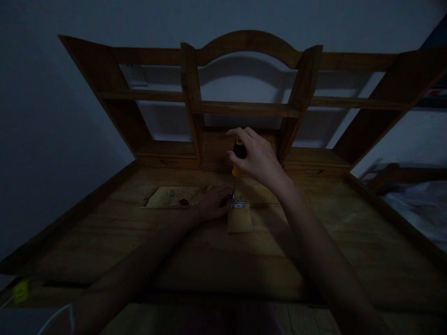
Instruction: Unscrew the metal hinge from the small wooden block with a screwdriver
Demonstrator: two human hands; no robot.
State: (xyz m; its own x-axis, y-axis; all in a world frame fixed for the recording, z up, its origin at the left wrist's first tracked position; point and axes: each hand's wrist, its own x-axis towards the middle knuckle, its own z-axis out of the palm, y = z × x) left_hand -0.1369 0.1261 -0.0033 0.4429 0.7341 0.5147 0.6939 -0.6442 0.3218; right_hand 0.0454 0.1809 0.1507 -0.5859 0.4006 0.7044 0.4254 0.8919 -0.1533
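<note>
A screwdriver (239,151) with a black and yellow handle stands nearly upright in my right hand (256,156), its fingers closed around the handle. Its shaft runs down to a small metal hinge (238,203). That hinge lies across the edge between a short wooden block (239,220) and a longer wooden board (171,197). Low beside the hinge, my left hand (214,203) presses on the board, with fingertips near the screwdriver's tip. Whether those fingers pinch a screw is too dark and small to tell.
All of this rests on a wooden desk (195,251) with raised side edges. Behind it rises a wooden shelf unit (244,109) against the wall. A yellow object (21,291) is at the lower left. White fabric (424,209) lies beyond the right edge.
</note>
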